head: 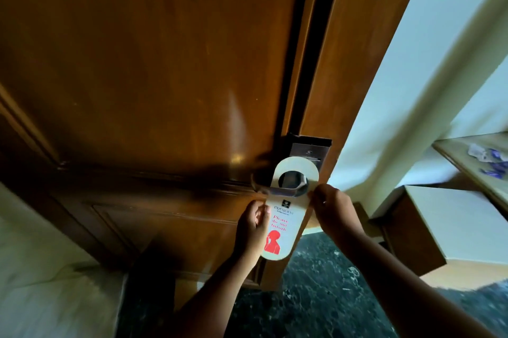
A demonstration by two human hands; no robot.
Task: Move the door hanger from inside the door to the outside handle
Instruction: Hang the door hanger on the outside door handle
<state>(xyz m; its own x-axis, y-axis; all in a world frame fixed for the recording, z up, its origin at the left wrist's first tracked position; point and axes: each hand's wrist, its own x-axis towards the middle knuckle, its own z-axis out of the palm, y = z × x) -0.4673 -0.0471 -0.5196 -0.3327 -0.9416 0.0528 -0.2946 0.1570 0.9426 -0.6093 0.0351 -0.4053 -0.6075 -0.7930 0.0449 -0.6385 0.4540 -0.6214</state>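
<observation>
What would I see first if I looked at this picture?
First, the white door hanger with red writing and a red figure, low in the middle, its hole around the door handle. The left hand and right hand pinch its edges. Behind them rises the big brown door.

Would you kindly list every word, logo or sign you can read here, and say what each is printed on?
"PRESIDENT": dark capitals on the door hanger, under a small dark logo.
Smaller line beneath it: too small to read.
"Please do not disturb": red, on the hanger; last word blurred.
Red figure of a person: a sign, no words, at the hanger's bottom.
Lock plate: no legible text.
</observation>
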